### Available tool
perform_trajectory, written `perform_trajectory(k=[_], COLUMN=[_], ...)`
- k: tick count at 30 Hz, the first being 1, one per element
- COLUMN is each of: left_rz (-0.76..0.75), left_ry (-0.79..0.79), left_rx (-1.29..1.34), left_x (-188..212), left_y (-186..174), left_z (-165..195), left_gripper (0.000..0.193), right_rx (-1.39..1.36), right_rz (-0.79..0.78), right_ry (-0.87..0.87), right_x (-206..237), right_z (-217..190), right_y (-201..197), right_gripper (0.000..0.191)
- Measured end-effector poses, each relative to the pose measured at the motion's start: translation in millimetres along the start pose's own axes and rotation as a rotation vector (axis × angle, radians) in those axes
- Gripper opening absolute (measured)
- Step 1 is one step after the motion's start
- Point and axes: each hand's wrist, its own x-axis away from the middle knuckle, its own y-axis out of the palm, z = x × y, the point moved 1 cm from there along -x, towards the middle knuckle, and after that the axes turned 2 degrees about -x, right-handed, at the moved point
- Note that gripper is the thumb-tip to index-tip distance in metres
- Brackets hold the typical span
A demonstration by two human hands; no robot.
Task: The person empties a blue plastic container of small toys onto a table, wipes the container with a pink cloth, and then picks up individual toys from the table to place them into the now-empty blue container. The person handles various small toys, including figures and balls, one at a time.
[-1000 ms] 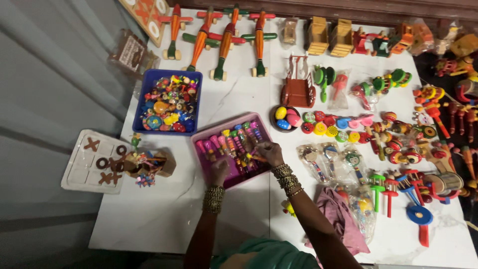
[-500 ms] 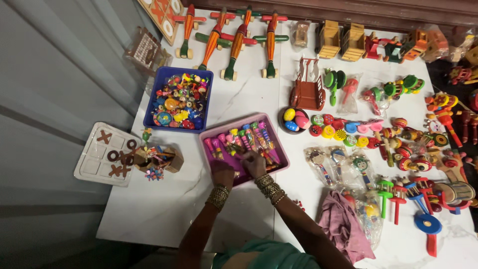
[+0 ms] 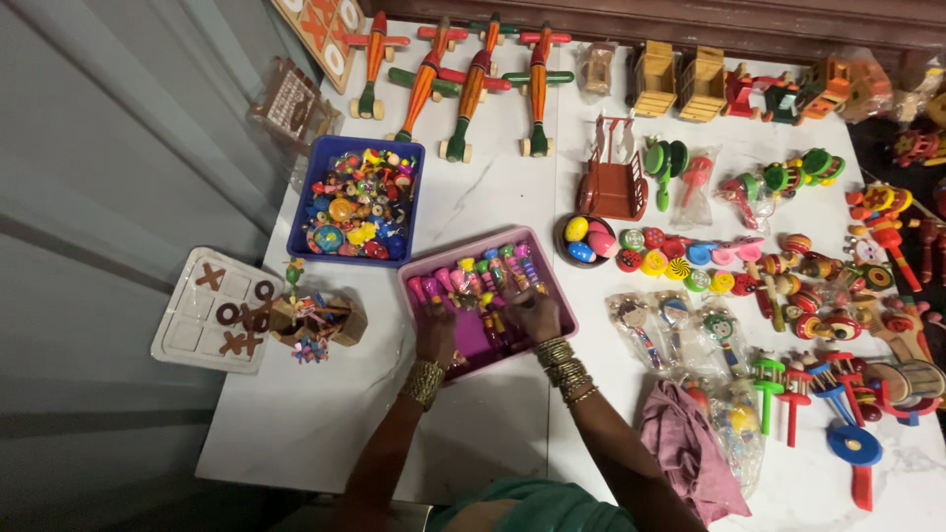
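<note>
while both hands are working inside the pink tray (image 3: 552, 313), the tray is lying straight ahead of the person on the white desk (image 3: 325, 424), its long axis running slantwise from lower left to upper right. the left hand (image 3: 436, 330) is resting at the tray's near-left side, fingers curled down on the small painted toys (image 3: 488, 276) there; whether it is gripping one i cannot tell. the right hand (image 3: 535, 313) is sitting nearer the tray's middle, fingers bent narrow over the toys, and its hold is also hidden. the toys are lying in a row along the tray's far side, just beyond both hands, with the right hand the nearer to the row's right end. just beyond the tray's far-left corner the blue bin (image 3: 305, 212) is standing. a bowl of eggs (image 3: 583, 241) is sitting just off the far-right corner, and bagged rattles (image 3: 650, 320) are crowding the right edge. open desk is showing only toward the person and to the near left.
</note>
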Motion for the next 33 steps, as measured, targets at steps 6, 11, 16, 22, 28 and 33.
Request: perform_trajectory(k=[6,11,16,22,28,33], left_rz=[-0.036,-0.037,0.057,0.371,0.483,0.468], left_ry=[-0.097,-0.097,-0.026,-0.013,-0.087,-0.152], left_rx=[-0.022,-0.233,-0.185,0.081,0.247,0.277], left_x=[-44.0,-66.6,-77.0,-86.2,-61.3,-55.4], left_y=[9.5,-20.0,-16.1,-35.0,-61.9,-56.7], left_z=[14.4,26.8,14.6,-17.3,-36.6,-45.1], left_gripper=[0.032,0.036,0.029,0.024,0.026,0.024], right_rx=[0.122,0.017,-0.027,-0.031,0.2,0.52], right_rz=[0.194,0.182,0.098,0.016,0.168,0.064], right_ry=[0.062,0.119,0.081,0.15,-0.171,-0.262], right_x=[-27.8,-37.9,-31.3,-0.1,9.3,-0.5], right_z=[-5.4,-27.3,-11.6,-8.8,-39.3,-40.1], right_y=[-45.5,-59.3,-41.8,7.1,59.4,66.1], right_gripper=[0.005,0.01,0.02,0.028,0.026,0.016])
